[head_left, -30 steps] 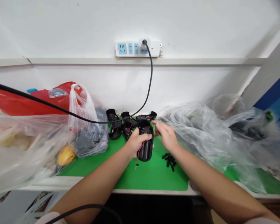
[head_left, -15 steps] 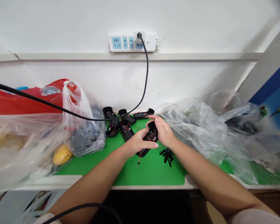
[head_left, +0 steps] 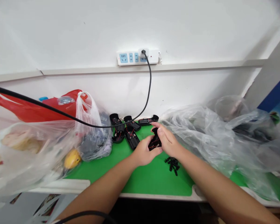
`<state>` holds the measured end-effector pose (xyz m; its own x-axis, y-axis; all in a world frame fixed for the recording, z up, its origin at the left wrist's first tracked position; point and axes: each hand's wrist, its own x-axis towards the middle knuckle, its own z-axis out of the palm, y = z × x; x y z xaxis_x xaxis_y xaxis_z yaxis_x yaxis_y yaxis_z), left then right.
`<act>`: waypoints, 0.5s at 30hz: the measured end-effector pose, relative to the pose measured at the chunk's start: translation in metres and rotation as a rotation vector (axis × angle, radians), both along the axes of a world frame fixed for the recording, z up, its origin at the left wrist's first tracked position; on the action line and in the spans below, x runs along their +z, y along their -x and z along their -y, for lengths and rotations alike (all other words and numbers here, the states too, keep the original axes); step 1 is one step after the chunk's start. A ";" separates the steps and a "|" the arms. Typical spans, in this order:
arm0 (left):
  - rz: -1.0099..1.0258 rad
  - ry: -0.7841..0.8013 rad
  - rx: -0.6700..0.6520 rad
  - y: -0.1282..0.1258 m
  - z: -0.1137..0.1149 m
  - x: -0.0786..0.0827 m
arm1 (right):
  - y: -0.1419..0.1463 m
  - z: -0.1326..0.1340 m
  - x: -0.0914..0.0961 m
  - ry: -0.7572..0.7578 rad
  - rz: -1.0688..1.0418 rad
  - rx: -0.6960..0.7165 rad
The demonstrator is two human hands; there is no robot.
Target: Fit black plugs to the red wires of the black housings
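- My left hand (head_left: 144, 153) and right hand (head_left: 168, 140) are both closed, gripping a black plastic casing (head_left: 155, 142) with red wires between them, over a green mat (head_left: 151, 183).
- Just beyond my right hand, small black pieces (head_left: 172, 165) lie in a heap on the mat; they look like fasteners, but I can't be sure from here.
- Ahead of my left hand, more black casings (head_left: 132, 137) with red wires lie together.
- Left of those sits a clear plastic bag (head_left: 93, 146); right of my right hand, crumpled plastic sheeting (head_left: 198, 137).
- Farthest ahead, a black cable (head_left: 150, 84) runs up to a wall power strip (head_left: 136, 57).
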<state>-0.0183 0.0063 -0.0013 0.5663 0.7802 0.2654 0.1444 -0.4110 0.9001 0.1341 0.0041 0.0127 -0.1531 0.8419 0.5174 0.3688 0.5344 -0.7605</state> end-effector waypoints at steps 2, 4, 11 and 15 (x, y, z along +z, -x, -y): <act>-0.006 -0.011 0.023 -0.001 0.004 0.001 | -0.002 0.000 0.000 0.006 -0.005 0.027; -0.027 -0.025 0.051 -0.002 0.005 0.002 | -0.003 0.001 -0.001 0.003 -0.010 0.057; -0.186 -0.134 0.198 0.003 0.001 -0.002 | -0.002 -0.005 -0.013 0.077 -0.218 0.213; -0.262 -0.333 0.242 0.003 0.012 0.007 | 0.000 -0.018 -0.024 0.188 -0.498 0.210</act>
